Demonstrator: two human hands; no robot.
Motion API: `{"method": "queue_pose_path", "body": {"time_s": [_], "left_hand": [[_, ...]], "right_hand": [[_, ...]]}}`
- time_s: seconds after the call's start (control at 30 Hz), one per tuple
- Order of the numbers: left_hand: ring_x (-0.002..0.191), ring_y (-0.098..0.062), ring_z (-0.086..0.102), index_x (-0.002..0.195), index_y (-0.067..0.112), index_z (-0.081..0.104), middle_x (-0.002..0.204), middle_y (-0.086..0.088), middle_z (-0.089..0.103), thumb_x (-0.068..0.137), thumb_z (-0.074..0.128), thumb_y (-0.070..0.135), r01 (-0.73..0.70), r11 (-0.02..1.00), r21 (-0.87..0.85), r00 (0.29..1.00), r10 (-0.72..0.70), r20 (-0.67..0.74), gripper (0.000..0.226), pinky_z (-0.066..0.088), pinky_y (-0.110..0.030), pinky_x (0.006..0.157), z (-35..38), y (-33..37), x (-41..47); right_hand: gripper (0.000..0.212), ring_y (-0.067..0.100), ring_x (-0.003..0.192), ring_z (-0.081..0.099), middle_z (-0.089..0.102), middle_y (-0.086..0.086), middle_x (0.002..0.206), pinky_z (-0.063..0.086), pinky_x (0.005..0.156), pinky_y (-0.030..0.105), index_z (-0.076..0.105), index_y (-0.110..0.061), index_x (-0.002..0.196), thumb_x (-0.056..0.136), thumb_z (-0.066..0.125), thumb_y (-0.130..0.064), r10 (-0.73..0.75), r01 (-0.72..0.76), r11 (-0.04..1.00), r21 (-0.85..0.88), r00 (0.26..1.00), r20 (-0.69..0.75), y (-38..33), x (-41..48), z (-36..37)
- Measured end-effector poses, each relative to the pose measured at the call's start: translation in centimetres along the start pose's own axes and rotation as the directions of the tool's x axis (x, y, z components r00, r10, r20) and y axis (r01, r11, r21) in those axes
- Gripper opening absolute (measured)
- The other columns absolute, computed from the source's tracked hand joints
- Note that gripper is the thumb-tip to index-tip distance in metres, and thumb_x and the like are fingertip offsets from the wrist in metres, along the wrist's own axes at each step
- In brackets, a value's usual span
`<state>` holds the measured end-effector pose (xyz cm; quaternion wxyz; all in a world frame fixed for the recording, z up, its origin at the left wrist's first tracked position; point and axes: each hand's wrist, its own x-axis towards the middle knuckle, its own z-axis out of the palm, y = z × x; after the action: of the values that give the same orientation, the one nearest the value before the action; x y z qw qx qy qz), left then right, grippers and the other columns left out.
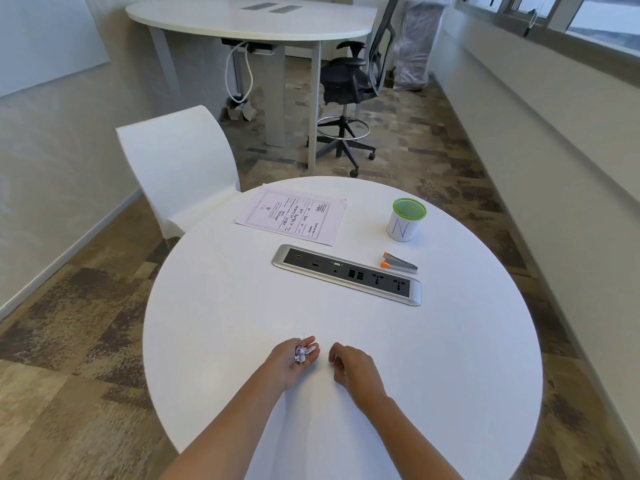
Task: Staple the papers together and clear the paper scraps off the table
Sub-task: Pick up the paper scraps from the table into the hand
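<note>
The fingers (309, 342) of the left hand (290, 362) are lying loosely spread, palm up, cupping a small wad of scraps (300, 354) near the table's (214, 306) near edge. The right hand (351, 367) is resting just beside it, apart from it, knuckles up and fingers curled narrowly inward; whether anything is sitting inside that curl cannot be told.

The papers (293, 217) are lying flat at the far edge, left of centre, one corner reaching the rim; their long axis is running along that edge, slightly skewed, and the printed lines are running crosswise to the viewer. The stapler (399, 263) is lying toward the right side, just beyond the socket strip (347, 274), with its long axis running left to right and tipping a little toward the near edge at the right; its orange end is pointing left, toward the papers. A green-rimmed cup (406, 219) marked N is standing upright beyond the stapler, near the far right edge. The strip is sitting sunk in the table's middle, slanting the same way as the stapler.
</note>
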<state>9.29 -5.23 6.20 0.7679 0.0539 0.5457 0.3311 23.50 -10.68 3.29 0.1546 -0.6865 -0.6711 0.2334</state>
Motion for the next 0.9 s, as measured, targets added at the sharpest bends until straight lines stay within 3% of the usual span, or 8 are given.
{"method": "queue_pose_path", "body": {"time_s": [0.07, 0.1, 0.2, 0.4, 0.57, 0.67, 0.77, 0.9], "left_hand": [[0.074, -0.023, 0.056, 0.08, -0.005, 0.056, 0.085, -0.014, 0.058, 0.099, 0.033, 0.002, -0.004, 1.0, 0.014, 1.0, 0.004, -0.005, 0.031, 0.054, -0.024, 0.041, 0.0, -0.2, 0.0], [0.074, -0.024, 0.056, 0.079, -0.005, 0.055, 0.084, -0.014, 0.058, 0.099, 0.033, 0.002, -0.004, 1.0, 0.02, 1.0, 0.004, -0.008, 0.03, 0.054, -0.025, 0.041, 0.0, -0.3, 0.0], [0.074, -0.024, 0.057, 0.077, -0.005, 0.055, 0.083, -0.015, 0.058, 0.1, 0.033, 0.003, 0.009, 0.998, 0.065, 1.0, -0.009, -0.006, 0.033, 0.054, -0.025, 0.042, 0.1, -0.7, 0.1], [0.071, -0.023, 0.056, 0.082, -0.006, 0.056, 0.08, -0.017, 0.059, 0.095, 0.041, -0.001, 0.078, 0.987, 0.14, 0.997, -0.081, 0.015, 0.021, 0.057, -0.027, 0.043, 0.7, -0.9, -0.8], [0.073, -0.025, 0.057, 0.079, -0.006, 0.055, 0.081, -0.017, 0.061, 0.099, 0.034, 0.003, 0.057, 0.996, 0.063, 0.998, -0.058, 0.018, 0.03, 0.056, -0.028, 0.046, 0.9, -0.5, -0.9], [0.074, -0.027, 0.057, 0.078, -0.006, 0.055, 0.06, -0.016, 0.069, 0.1, 0.032, 0.003, 0.034, 0.999, 0.002, 0.999, -0.034, 0.026, 0.033, 0.055, -0.029, 0.045, 0.3, -0.2, -0.2], [0.074, -0.026, 0.056, 0.077, -0.006, 0.054, 0.045, -0.011, 0.066, 0.1, 0.03, 0.003, 0.015, 1.0, -0.007, 1.0, -0.015, 0.024, 0.035, 0.054, -0.028, 0.043, -0.1, -0.3, 0.3], [0.074, -0.025, 0.056, 0.078, -0.006, 0.054, 0.071, -0.016, 0.066, 0.1, 0.03, 0.003, 0.018, 0.999, -0.027, 1.0, -0.017, 0.017, 0.034, 0.054, -0.028, 0.042, -0.1, -0.5, 0.5]], "right_hand": [[0.019, 0.011, 0.059, 0.05, 0.061, -0.005, 0.067, 0.038, 0.055, 0.016, 0.058, -0.016, 0.083, 0.073, 0.055, -0.001, 0.27, -0.254, 0.905, 0.343, 0.963, 0.0, -0.2, 0.0, -0.4], [0.016, 0.011, 0.059, 0.053, 0.065, -0.003, 0.068, 0.041, 0.055, 0.017, 0.06, -0.016, 0.081, 0.073, 0.059, -0.003, 0.39, -0.36, 0.765, 0.535, 0.919, 0.06, -0.3, 0.1, -0.8], [0.016, 0.017, 0.073, 0.063, 0.071, 0.006, 0.081, 0.051, 0.072, 0.03, 0.064, -0.017, 0.084, 0.072, 0.072, -0.01, 0.429, -0.417, 0.464, 0.782, 0.878, 0.213, -0.4, 0.6, -1.6], [0.017, 0.008, 0.068, 0.064, 0.069, 0.005, 0.079, 0.05, 0.061, 0.009, 0.067, -0.01, 0.086, 0.074, 0.066, 0.002, 0.234, -0.264, 0.745, 0.612, 0.963, 0.131, -3.3, 1.2, -2.4], [0.013, 0.001, 0.067, 0.061, 0.07, 0.002, 0.081, 0.045, 0.061, 0.004, 0.071, -0.009, 0.083, 0.075, 0.066, 0.0, 0.343, -0.256, 0.738, 0.625, 0.939, -0.021, -1.7, 0.6, -2.2], [0.023, 0.003, 0.068, 0.06, 0.069, 0.0, 0.08, 0.043, 0.06, 0.002, 0.069, -0.017, 0.077, 0.077, 0.06, 0.004, 0.383, -0.303, 0.767, 0.566, 0.923, -0.025, -0.3, -0.4, -1.7], [0.035, 0.01, 0.074, 0.062, 0.069, 0.002, 0.085, 0.05, 0.072, 0.017, 0.062, -0.028, 0.072, 0.075, 0.058, 0.006, 0.377, -0.309, 0.809, 0.5, 0.925, -0.038, 0.4, -1.2, -0.8], [0.021, 0.011, 0.079, 0.059, 0.063, -0.004, 0.087, 0.047, 0.075, 0.017, 0.065, -0.02, 0.086, 0.074, 0.067, -0.004, 0.309, -0.275, 0.893, 0.357, 0.95, -0.042, 0.2, -1.7, 0.3]]}}
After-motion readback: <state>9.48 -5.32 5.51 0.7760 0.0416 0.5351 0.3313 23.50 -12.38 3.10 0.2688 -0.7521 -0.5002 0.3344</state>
